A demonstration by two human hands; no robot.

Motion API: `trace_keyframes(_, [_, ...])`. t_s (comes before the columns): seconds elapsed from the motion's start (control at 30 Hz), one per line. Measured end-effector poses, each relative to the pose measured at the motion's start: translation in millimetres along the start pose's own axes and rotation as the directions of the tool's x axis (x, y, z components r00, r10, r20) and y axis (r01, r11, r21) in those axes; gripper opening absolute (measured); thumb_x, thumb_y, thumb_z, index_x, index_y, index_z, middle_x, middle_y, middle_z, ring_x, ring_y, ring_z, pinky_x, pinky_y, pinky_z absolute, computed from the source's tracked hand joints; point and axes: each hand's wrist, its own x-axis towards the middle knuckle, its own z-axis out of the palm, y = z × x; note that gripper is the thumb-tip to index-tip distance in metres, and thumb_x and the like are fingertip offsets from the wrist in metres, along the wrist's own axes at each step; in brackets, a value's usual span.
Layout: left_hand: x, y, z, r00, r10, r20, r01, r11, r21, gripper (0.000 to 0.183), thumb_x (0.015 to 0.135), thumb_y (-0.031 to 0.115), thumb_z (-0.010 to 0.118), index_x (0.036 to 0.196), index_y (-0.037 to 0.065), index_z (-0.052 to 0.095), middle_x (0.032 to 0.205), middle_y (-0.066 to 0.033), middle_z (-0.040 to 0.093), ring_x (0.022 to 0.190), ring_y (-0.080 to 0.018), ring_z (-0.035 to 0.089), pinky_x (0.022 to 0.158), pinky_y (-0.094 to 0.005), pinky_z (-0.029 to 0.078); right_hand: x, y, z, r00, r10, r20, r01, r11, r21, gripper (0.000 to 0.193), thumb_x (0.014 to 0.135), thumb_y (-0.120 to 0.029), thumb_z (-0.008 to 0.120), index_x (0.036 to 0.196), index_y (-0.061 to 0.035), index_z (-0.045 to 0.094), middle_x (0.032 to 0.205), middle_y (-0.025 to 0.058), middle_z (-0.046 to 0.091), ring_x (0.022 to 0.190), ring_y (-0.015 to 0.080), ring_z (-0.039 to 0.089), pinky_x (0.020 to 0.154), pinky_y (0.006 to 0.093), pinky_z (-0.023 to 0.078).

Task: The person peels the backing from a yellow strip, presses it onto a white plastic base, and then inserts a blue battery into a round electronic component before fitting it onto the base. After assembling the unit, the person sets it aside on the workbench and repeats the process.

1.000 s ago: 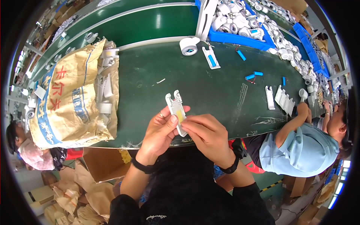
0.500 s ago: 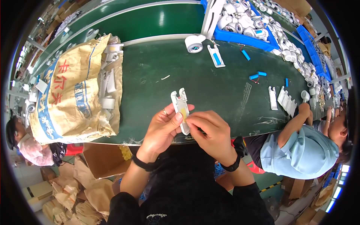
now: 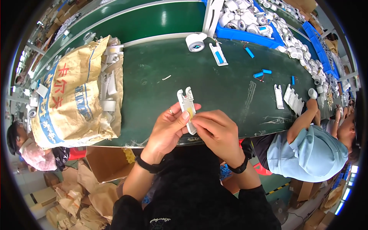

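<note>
My left hand (image 3: 166, 132) holds a narrow white plastic housing piece (image 3: 186, 99) above the front of the green table, its two-pronged end pointing away from me. The thumb lies across the front of the piece, beside a yellow patch (image 3: 191, 111) in its hollow. Fingers of my right hand (image 3: 220, 132) are pinched together against the right edge of the housing, touching at the yellow patch. Whatever sits between those fingertips is too small to make out.
A torn sack (image 3: 80, 96) of white plastic parts lies at left. Farther back are a white lamp head (image 3: 196, 43), a housing with a blue battery (image 3: 218, 53), loose blue batteries (image 3: 258, 74) and a blue bin (image 3: 249, 36). A co-worker (image 3: 310, 151) sits at right.
The housing piece has shifted slightly right and stands a little more upright in my left hand. My right fingers stay at its edge. The whole view has tilted slightly.
</note>
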Motion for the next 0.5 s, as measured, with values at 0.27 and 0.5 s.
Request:
trace_keyframes(0.27, [18,-7,25,0.993,-0.121,0.013,0.120,0.991,0.064,0.039,0.106,0.016,0.057,0.139,-0.004,0.051,0.136,-0.0162,0.062,0.119,-0.0247,0.065,0.100,-0.0418,0.057,-4,21,-29,0.926,0.203,-0.319,-0.211,0.977,0.010,0.018,0.081,0.007,0.073,0.096,-0.0011,0.074,0.096,0.0097,0.074,0.082,0.0173,0.069,0.073,0.0281,0.056])
trace_keyframes(0.5, [152,-80,101,0.973,-0.227,0.043,0.210,0.947,0.245,0.028,0.107,0.014,0.052,0.122,-0.007,0.062,0.110,-0.0119,0.069,0.098,-0.0205,0.069,0.084,-0.0359,0.057,-70,82,-95,0.676,0.355,-0.646,-0.268,0.935,0.233,0.006,0.095,0.006,0.066,0.101,0.0054,0.069,0.105,0.0104,0.067,0.082,0.0133,0.065,0.072,0.0234,0.053])
